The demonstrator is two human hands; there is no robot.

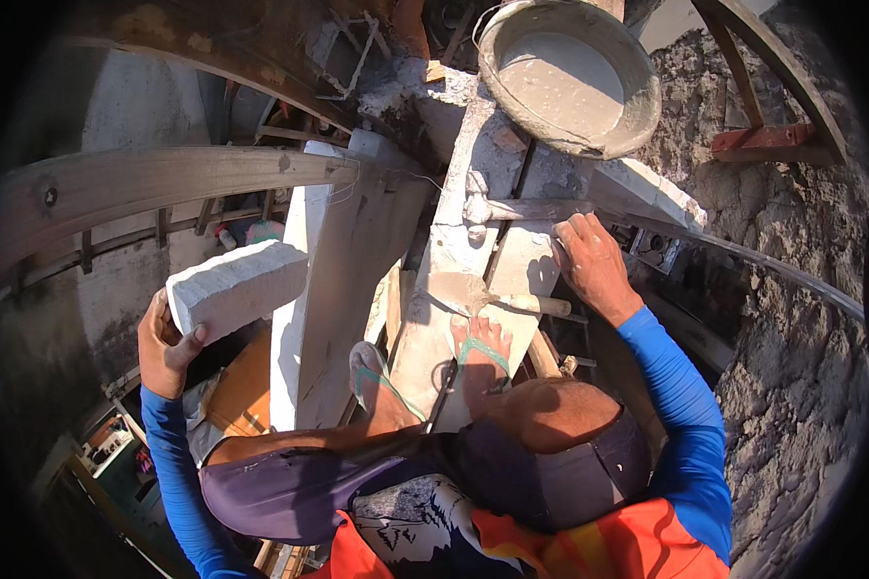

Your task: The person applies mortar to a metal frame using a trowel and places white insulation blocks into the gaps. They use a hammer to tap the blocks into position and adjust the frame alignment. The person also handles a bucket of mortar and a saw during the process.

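Observation:
In my left hand point(167, 345) is a pale block point(238, 287) with a rough, broken upper face, gripped at its near end with the thumb in front. It is lifted out to the left, beside an upright pale slab point(333, 280). My right hand point(597, 265) is closed at the handle end of a hammer point(531, 209), its fingertips hidden. The mortar-crusted hammer head lies on the planks. Just below it, a trowel point(461, 291) with a wooden handle rests near my right foot.
A large bucket point(637, 106) of grey wet mortar stands beyond the hammer. A pale slab piece point(647, 193) lies to its right. My sandaled feet point(483, 352) are on narrow planks, with gaps and a drop beside them. A wooden beam point(183, 179) crosses at left; a rough wall point(792, 386) rises at right.

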